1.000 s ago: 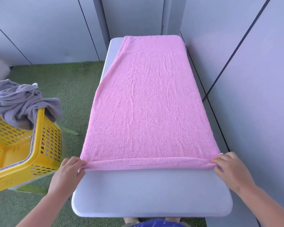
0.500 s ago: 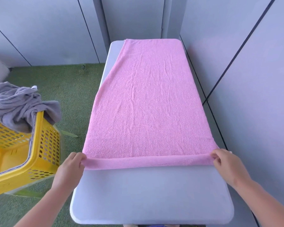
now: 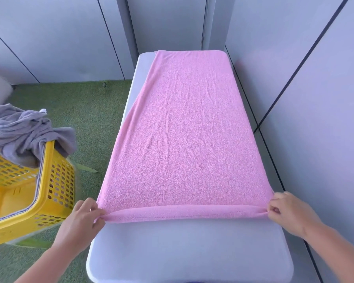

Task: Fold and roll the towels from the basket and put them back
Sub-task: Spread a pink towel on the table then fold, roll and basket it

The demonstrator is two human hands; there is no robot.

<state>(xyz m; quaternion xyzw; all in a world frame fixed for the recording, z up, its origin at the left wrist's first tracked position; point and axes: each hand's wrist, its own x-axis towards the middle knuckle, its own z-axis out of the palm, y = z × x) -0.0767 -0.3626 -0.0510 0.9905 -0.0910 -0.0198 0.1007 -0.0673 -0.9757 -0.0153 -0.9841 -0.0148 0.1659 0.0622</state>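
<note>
- the white table [image 3: 188, 252] runs lengthwise away from you, its far end close to the grey wall panels. a bare stretch of top lies between you and the cloth.
- the pink towel [image 3: 184, 139] lies flat along it, long axis pointing straight ahead and reaching the far end. its left side seems to hang a little over the table's left edge.
- the yellow basket [image 3: 49, 180] sits tilted to your left, beside the table, with a crumpled grey towel [image 3: 23, 135] draped over its rim.
- your left hand [image 3: 80, 219] pinches the left end of the towel's near edge, and your right hand [image 3: 288, 213] pinches the right end, fingers curled on the cloth.
- the first thin roll [image 3: 184, 214] stretches crosswise between them, so both hands are equally near. i'd judge you must push straight ahead and evenly, or the roll will skew.
</note>
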